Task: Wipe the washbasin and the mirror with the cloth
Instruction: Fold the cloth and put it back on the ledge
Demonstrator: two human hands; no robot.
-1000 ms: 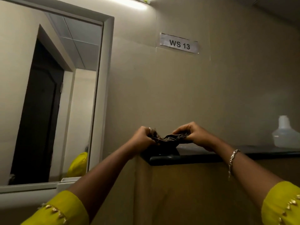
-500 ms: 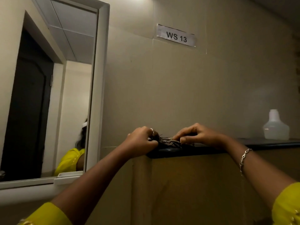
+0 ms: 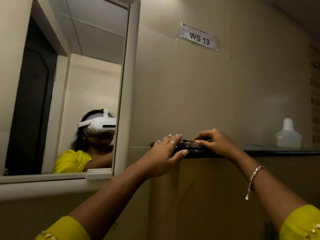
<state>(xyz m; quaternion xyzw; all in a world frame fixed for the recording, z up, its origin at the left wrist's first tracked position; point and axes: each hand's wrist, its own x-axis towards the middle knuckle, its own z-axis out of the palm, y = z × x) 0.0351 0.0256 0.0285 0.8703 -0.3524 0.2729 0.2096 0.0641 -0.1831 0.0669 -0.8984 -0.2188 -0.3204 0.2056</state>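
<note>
A dark cloth (image 3: 190, 144) with frayed light threads lies on the left end of a black ledge (image 3: 277, 151). My left hand (image 3: 166, 149) lies flat with straight fingers on the cloth's left part and the ledge's corner. My right hand (image 3: 213, 142) has its fingers curled down onto the cloth's right part. The white-framed mirror (image 3: 72, 84) hangs on the wall to the left and reflects a person with a headset. No washbasin is in view.
A translucent plastic bottle (image 3: 288, 134) stands on the ledge at the right. A paper label reading WS 13 (image 3: 199, 38) is stuck on the beige wall. Below the ledge is a brown panel (image 3: 207, 196).
My left hand has opened from a grip to flat fingers on the cloth. The cloth, lifted a second ago, now lies on the ledge. The view has shifted right, so the mirror shows the person.
</note>
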